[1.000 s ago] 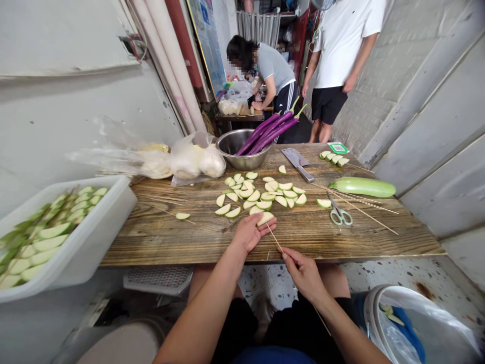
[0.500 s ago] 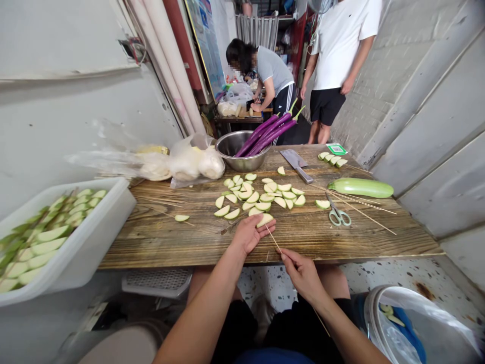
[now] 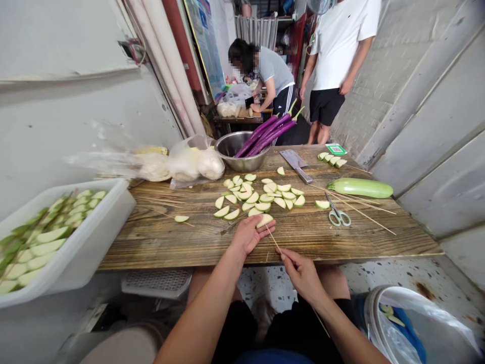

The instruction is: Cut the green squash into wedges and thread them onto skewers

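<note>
My left hand [image 3: 248, 233] holds a pale half-moon zucchini slice [image 3: 264, 220] with green skin, near the front of the wooden table. Pinched in my right hand [image 3: 300, 270] is a thin wooden skewer [image 3: 273, 237]; its tip meets the slice's lower edge, and whether it has gone in I cannot tell. The skewer's other end shows below my right wrist. Just beyond my left hand lies a loose pile of cut zucchini slices [image 3: 262, 197]. A whole zucchini [image 3: 359, 187] rests at the right, beside several loose skewers [image 3: 364, 215].
Scissors [image 3: 339, 217] and a cleaver [image 3: 296, 164] lie right of the pile. Behind it stands a metal bowl [image 3: 242, 163] with purple eggplants [image 3: 265, 134]. A white tub [image 3: 109, 217] of slices is at left, a lined bucket [image 3: 373, 316] at lower right. Two people [image 3: 275, 71] are beyond the table.
</note>
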Action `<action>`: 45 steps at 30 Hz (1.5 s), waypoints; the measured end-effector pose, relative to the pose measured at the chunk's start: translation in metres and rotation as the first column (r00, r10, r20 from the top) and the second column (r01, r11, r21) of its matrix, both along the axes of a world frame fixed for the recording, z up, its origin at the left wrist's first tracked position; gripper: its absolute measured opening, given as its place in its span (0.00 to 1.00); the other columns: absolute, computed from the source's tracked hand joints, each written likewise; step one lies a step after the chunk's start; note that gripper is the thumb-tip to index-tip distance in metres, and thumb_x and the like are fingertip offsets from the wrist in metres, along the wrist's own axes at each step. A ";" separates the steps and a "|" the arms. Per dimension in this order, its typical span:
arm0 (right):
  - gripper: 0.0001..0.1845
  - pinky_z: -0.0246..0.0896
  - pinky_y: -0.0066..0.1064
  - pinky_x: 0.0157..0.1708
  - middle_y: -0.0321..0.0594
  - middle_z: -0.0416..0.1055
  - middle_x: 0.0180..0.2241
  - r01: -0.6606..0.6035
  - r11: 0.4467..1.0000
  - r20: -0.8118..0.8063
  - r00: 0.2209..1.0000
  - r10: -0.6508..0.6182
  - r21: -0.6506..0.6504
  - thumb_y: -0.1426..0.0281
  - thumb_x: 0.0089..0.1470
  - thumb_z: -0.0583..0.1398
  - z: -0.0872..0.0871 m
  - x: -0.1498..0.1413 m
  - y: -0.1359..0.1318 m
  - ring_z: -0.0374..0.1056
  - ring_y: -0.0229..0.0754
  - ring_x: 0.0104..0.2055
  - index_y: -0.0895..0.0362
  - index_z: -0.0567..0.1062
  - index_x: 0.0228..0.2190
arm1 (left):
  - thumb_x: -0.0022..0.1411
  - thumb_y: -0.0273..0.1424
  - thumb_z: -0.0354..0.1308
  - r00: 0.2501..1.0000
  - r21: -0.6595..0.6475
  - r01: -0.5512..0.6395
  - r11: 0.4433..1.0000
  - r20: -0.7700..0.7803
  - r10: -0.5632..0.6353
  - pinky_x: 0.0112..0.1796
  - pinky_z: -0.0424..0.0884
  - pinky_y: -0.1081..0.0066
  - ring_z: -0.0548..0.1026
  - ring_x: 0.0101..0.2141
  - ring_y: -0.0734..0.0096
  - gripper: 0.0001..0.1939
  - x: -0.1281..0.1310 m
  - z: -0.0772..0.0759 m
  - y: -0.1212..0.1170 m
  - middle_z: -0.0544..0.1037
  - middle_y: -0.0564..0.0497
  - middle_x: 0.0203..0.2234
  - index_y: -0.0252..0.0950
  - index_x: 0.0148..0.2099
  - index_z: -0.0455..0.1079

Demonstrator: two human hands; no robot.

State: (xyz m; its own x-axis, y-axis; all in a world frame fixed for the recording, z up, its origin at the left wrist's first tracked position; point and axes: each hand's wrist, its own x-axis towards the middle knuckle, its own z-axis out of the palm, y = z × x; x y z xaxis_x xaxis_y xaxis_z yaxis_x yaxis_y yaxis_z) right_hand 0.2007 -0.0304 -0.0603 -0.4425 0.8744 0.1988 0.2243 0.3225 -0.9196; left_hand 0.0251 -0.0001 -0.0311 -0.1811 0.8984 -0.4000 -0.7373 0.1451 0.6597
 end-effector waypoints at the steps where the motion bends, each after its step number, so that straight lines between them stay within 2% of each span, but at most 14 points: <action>1: 0.15 0.65 0.38 0.43 0.41 0.75 0.39 0.001 1.000 0.005 1.000 -0.001 0.002 0.67 0.55 0.53 0.000 0.000 0.000 0.71 0.43 0.41 0.55 0.75 0.40 | 0.56 0.23 0.55 1.000 0.002 0.003 1.000 -0.001 -0.003 0.42 0.70 0.53 0.76 0.36 0.56 0.02 0.000 0.000 0.000 0.76 0.41 0.30 0.29 0.32 0.64; 13: 0.15 0.66 0.36 0.42 0.42 0.75 0.38 0.005 1.000 0.018 1.000 -0.005 -0.017 0.67 0.55 0.53 -0.001 -0.002 -0.001 0.71 0.43 0.40 0.56 0.74 0.40 | 0.57 0.23 0.53 1.000 -0.016 0.018 1.000 -0.025 -0.018 0.41 0.71 0.55 0.76 0.35 0.57 0.01 0.001 0.001 0.000 0.76 0.42 0.30 0.29 0.32 0.64; 21: 0.15 0.67 0.30 0.32 0.41 0.76 0.34 0.029 1.000 0.073 0.997 -0.030 0.012 0.67 0.55 0.51 0.004 -0.009 -0.001 0.71 0.41 0.32 0.57 0.75 0.39 | 0.57 0.22 0.53 1.000 -0.036 0.018 0.999 -0.015 -0.018 0.41 0.71 0.54 0.76 0.36 0.56 0.01 0.000 0.002 0.000 0.76 0.41 0.30 0.30 0.32 0.63; 33: 0.16 0.66 0.32 0.36 0.42 0.75 0.37 0.037 0.998 0.133 0.990 -0.044 0.056 0.69 0.56 0.50 0.013 -0.013 -0.003 0.72 0.42 0.36 0.56 0.75 0.40 | 0.56 0.22 0.54 1.000 -0.031 0.001 1.000 -0.030 -0.002 0.40 0.71 0.54 0.76 0.35 0.54 0.02 0.001 0.003 0.002 0.75 0.41 0.30 0.29 0.31 0.63; 45: 0.16 0.66 0.33 0.38 0.43 0.75 0.38 0.042 0.997 0.112 0.992 -0.050 0.072 0.70 0.55 0.51 0.014 -0.020 -0.003 0.72 0.42 0.37 0.56 0.75 0.40 | 0.56 0.21 0.53 1.000 -0.078 0.018 0.997 -0.009 -0.018 0.38 0.72 0.54 0.77 0.33 0.54 0.02 -0.001 0.002 0.006 0.75 0.42 0.28 0.30 0.32 0.62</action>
